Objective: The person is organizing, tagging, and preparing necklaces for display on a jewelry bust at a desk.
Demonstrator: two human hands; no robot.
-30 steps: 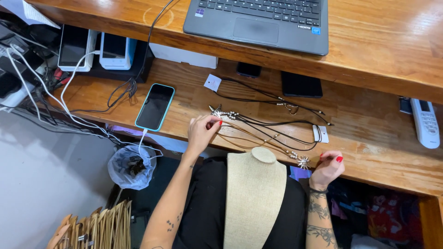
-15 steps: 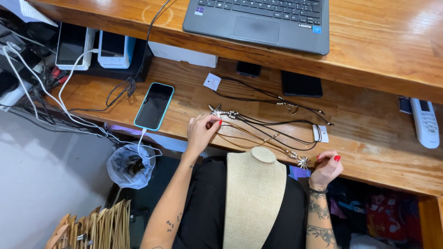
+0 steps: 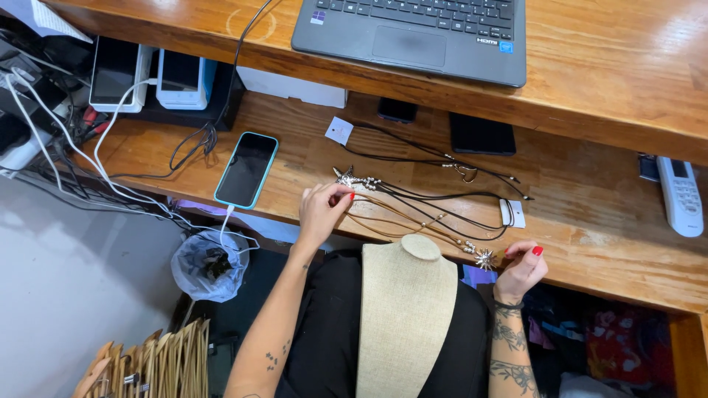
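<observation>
Several cord necklaces (image 3: 435, 203) lie spread on the lower wooden shelf (image 3: 590, 221), some with star pendants and small white tags. My left hand (image 3: 322, 210) pinches a tan cord just below a silver star pendant (image 3: 345, 177). My right hand (image 3: 521, 269) rests at the shelf's front edge, fingers curled on the cord end beside another star pendant (image 3: 484, 258). A beige fabric necklace bust (image 3: 405, 317) stands against my lap between both arms, its neck top just under the cords.
A phone in a blue case (image 3: 245, 169) charges at the left of the necklaces. A laptop (image 3: 413, 33) sits on the upper shelf. Two dark phones (image 3: 481, 134), a white remote (image 3: 682, 195), card readers (image 3: 147, 77) and tangled cables lie around. A bagged bin (image 3: 208, 264) stands below.
</observation>
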